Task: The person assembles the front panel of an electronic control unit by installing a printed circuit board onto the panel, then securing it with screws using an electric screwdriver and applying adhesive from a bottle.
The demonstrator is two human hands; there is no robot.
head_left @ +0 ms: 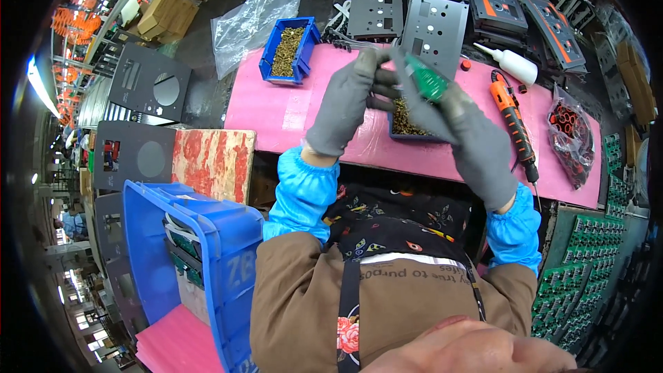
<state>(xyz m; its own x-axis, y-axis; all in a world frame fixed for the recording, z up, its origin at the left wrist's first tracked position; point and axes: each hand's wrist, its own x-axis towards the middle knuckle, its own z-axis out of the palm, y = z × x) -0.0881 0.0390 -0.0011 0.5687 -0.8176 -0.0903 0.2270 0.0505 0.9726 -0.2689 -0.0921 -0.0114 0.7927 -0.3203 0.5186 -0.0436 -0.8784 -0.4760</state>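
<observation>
"Grasping what, that right hand?"

"One green circuit board, pinched between gloved thumb and fingers. It is tilted and held up over the middle of the pink mat, toward its far edge. Those fingers are blurred, so their exact placing is hard to read."

"And the left hand?"

"Over the mat's middle too, just beside the other. Its gloved fingers are loosely bent and spread, released as far as I can see. Whether their tips touch the other glove, I cannot tell."

"What stands below them?"

"On the mat's middle, a blue bin of small brass-coloured fasteners, partly hidden by the right hand. A second bin with similar contents stands at the mat's far left."

"Any tools?"

"An orange and black power driver lies on the mat's right part, its bit toward the near edge. By the far edge, on the right, lie a white bottle and a red cap. At the right end rests a clear bag of red rings."

"And around it?"

"Grey panels lie beyond the mat's far edge, with orange-striped panels to their right. Off its near right corner are rows of green boards; off its near left, a blue crate."
</observation>
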